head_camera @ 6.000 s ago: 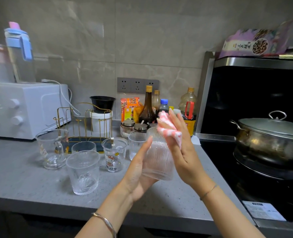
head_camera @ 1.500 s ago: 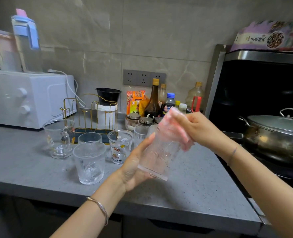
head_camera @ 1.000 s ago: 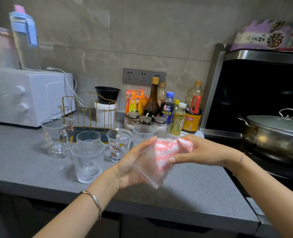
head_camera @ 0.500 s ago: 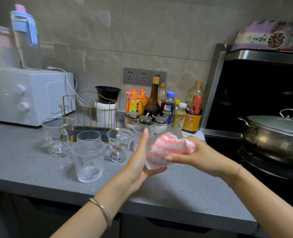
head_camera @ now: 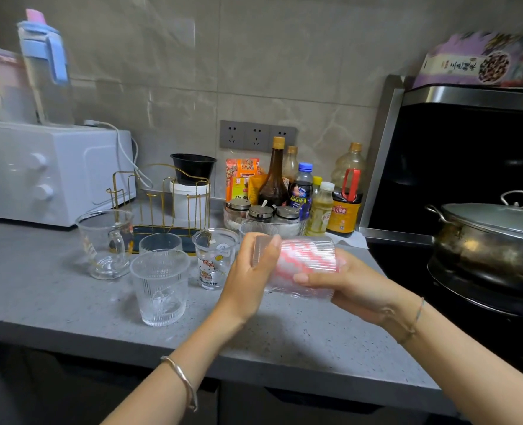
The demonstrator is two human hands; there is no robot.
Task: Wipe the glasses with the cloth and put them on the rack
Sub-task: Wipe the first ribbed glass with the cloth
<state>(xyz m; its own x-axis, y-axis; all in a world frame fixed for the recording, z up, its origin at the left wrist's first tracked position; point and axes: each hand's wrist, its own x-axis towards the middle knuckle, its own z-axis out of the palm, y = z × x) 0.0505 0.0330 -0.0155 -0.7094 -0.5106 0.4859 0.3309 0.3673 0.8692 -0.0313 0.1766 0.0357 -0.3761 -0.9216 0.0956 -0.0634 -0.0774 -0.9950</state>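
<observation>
- The left hand [head_camera: 248, 280] grips the base end of a ribbed glass [head_camera: 300, 291], with the thumb over the top and the palm cupped behind.
- The right hand [head_camera: 349, 286] wraps the glass's open end, one finger lying across the outer wall. The glass lies sideways in the air above the counter [head_camera: 284, 342].
- A pink-and-white cloth [head_camera: 306, 256] fills the glass and shows through the ribs; what holds it there I cannot tell.
- Just to the left stands a clear cup [head_camera: 212, 259] printed "Hello Kitty". Further left are a second ribbed glass [head_camera: 160, 286], a small tumbler [head_camera: 160, 242] and a handled mug [head_camera: 107, 243].
- The gold wire rack [head_camera: 162, 204] stands behind those glasses.
- The labels on the sauce bottles [head_camera: 344, 210] are too blurred to read.
- Open grey surface lies between the hands and the counter's front edge.
</observation>
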